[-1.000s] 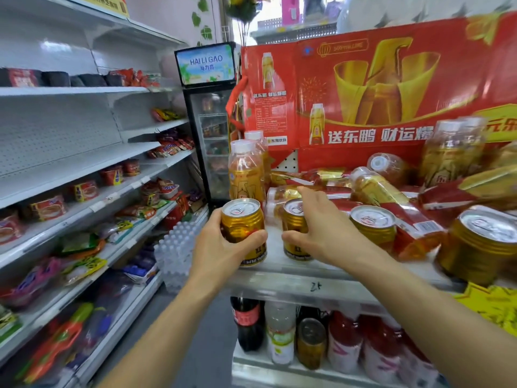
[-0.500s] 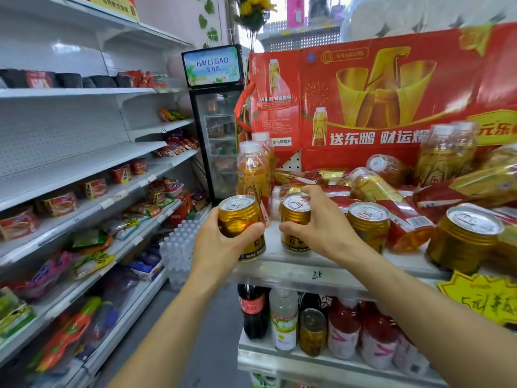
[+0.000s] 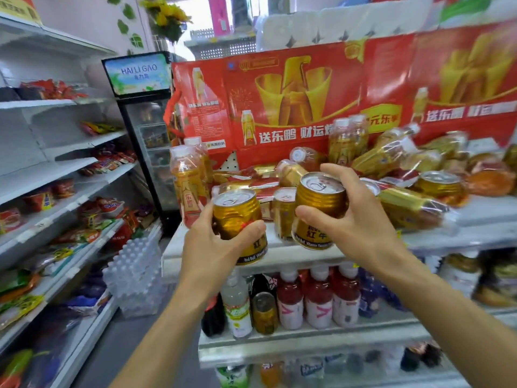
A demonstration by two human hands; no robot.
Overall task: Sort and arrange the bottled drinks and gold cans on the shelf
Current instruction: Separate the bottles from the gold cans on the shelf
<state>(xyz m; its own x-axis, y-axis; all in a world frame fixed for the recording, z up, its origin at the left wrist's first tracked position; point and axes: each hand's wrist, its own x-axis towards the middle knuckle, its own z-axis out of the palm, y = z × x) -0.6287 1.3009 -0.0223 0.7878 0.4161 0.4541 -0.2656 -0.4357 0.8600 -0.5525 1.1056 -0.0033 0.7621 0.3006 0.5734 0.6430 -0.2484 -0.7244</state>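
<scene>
The left hand (image 3: 215, 247) grips a gold ribbed metal can with a silver pull-tab lid (image 3: 237, 219), fingers wrapped round its lower label, in front of the front edge of the white metal shelf (image 3: 293, 256). The right hand (image 3: 355, 219) grips a second gold can of the same kind (image 3: 319, 208), thumb across its front and fingers curled behind; the can tilts slightly and is held just above the shelf's front edge. Both cans are sealed, so their contents cannot be seen.

Between the two held cans a third gold can (image 3: 284, 211) stands upright on the shelf. To the left of the held cans, at the shelf's left end, a clear plastic bottle of amber drink with a white cap (image 3: 187, 186) stands upright, with another bottle just behind it. To the right, more gold-labelled bottles in clear shrink wrap (image 3: 402, 205) lie tumbled on their sides, and a further gold can (image 3: 439, 183) stands among them. Behind the shelf rise red cardboard cartons printed with gold cups (image 3: 293, 93).

On the shelf below stand red drink bottles with white caps (image 3: 319, 298), a pale bottle (image 3: 237, 309), a dark bottle (image 3: 212, 317) and a small gold can (image 3: 264, 312).
</scene>
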